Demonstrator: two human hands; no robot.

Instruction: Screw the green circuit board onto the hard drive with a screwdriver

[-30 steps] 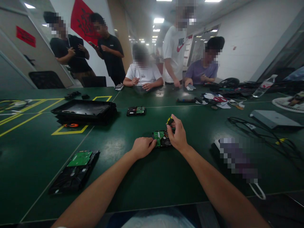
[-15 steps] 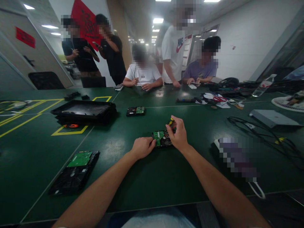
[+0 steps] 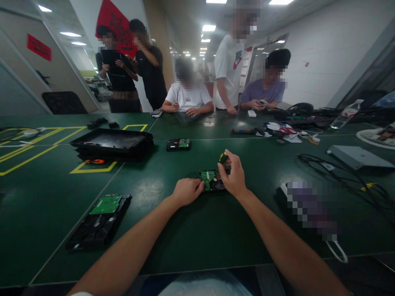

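Note:
A hard drive with a green circuit board [image 3: 209, 179] lies on the dark green table [image 3: 185, 230] in front of me. My left hand [image 3: 188, 191] grips its left edge, thumb and fingers closed on it. Over the drive's right part, my right hand [image 3: 233, 172] pinches a small yellow and black screwdriver [image 3: 223, 157], held upright. The tool's lower end is hidden by the fingers and too small to make out. That hand covers the drive's right end.
Nearer left lies a larger drive [image 3: 98, 222]; a small one [image 3: 178, 144] is farther off. Black trays [image 3: 112, 142] stand back left. At right are a grey box [image 3: 359, 158], black cables [image 3: 336, 174], a blurred phone-like object [image 3: 311, 209] and a bottle [image 3: 347, 114]. Several people are across the table.
The whole view has shifted slightly, moving things a little rightward. Both hands keep their holds, and the yellow and black tool's angle looks slightly different. A person in purple now holds a device higher.

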